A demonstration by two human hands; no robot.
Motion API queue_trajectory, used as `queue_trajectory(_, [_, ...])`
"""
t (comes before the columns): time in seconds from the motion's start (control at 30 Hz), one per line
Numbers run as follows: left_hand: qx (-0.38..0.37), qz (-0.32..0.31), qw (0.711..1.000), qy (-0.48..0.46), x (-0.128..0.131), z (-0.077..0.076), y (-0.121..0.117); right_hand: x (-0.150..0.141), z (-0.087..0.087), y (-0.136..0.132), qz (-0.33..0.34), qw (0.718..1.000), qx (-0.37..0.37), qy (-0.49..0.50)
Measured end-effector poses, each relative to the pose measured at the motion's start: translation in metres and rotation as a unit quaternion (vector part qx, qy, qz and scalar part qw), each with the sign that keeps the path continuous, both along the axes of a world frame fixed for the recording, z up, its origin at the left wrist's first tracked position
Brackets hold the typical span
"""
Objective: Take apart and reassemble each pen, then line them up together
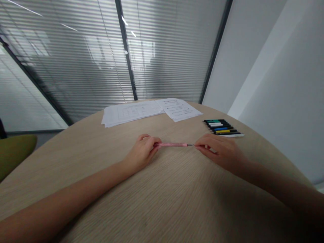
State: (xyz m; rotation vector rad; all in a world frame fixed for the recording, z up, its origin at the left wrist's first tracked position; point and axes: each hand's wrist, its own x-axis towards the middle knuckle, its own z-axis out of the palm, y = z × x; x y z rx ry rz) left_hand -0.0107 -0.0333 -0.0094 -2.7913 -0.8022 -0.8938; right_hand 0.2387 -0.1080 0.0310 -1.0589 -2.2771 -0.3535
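Observation:
A pink pen barrel (173,144) lies level between my two hands, just above or on the tabletop; I cannot tell which. My left hand (144,148) is closed, its thumb and fingers pinching the barrel's left end. Out of the right end sticks a thin, dark metallic pen refill (190,145). The fingertips of my right hand (219,148) are pinched together on the tip of this refill and hide its far end.
Several pens (219,126) in black, green, white, blue and yellow lie in a row behind my right hand. Printed sheets (134,111) rest at the far side of the round wooden table (162,202). A green chair (16,152) stands at the left.

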Motion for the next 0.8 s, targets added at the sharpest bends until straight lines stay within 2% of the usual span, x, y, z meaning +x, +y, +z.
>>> queue_trajectory(0.2, [0.034,-0.011,0.999,0.013,-0.0002,-0.0003,-0.0007,-0.0018,-0.0024,0.0024,-0.004,0.999,-0.023,0.036])
queue_trajectory(0.37, [0.063,-0.042,0.997,0.027,0.0008,0.0008,-0.0036,-0.0054,-0.0036,0.0002,-0.014,0.994,-0.079,0.07])
queue_trajectory(0.5, [0.073,-0.043,0.996,0.019,0.0008,0.0008,-0.0045,-0.0063,-0.0035,0.0017,-0.019,0.991,-0.108,0.083])
queue_trajectory(0.63, [0.07,-0.036,0.997,0.016,0.0011,-0.0009,-0.0029,-0.0035,-0.0035,0.0046,-0.034,0.991,-0.093,0.086])
queue_trajectory(0.8, [0.07,-0.031,0.997,0.011,0.0013,-0.0014,-0.0026,0.0006,-0.0029,0.0072,-0.016,0.995,-0.065,0.073])
